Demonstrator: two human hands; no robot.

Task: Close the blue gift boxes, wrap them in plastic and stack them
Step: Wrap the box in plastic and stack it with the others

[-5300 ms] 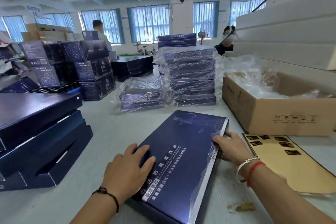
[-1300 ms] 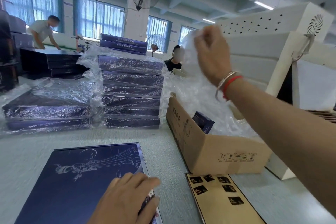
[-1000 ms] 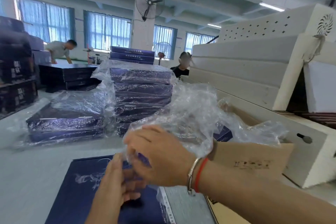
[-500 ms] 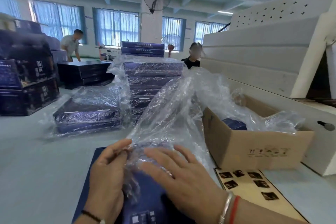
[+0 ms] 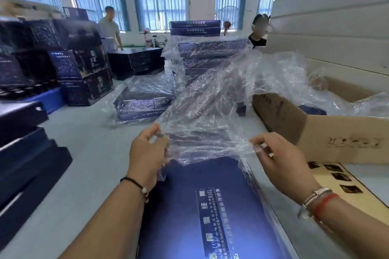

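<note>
While the left hand [image 5: 147, 149] pinches one edge of a clear plastic bag [image 5: 210, 111] between thumb and curled fingers, the right hand [image 5: 280, 157] pinches the opposite edge the same way; the film is stretched between them at lower centre of the frame. Whether the bag's mouth is already parted cannot be told through the wrinkles.

Directly under the hands, lower centre: one blue gift box [image 5: 210, 206], lid shut, lying flat on the bench [image 5: 94, 153]. The film hangs over its far end; the near part is bare. Judgement: closing is done for this box, bagging is only beginning, stacking is not yet done.

Centre of frame, beyond the film: a tall stack of wrapped boxes [image 5: 210, 50], and to its left a lower wrapped stack [image 5: 143, 101]. These read as finished work.

Left edge: dark unwrapped boxes [image 5: 25, 145] piled on the bench, some apparently open. Judgement: these are work left, so the task is well under way but not near its end.

Right of frame: a cardboard carton [image 5: 315, 132] with more loose plastic spilling from it, apparently the bag supply. A tan printed sheet [image 5: 341, 181] lies just beside the box, lower right.
</note>
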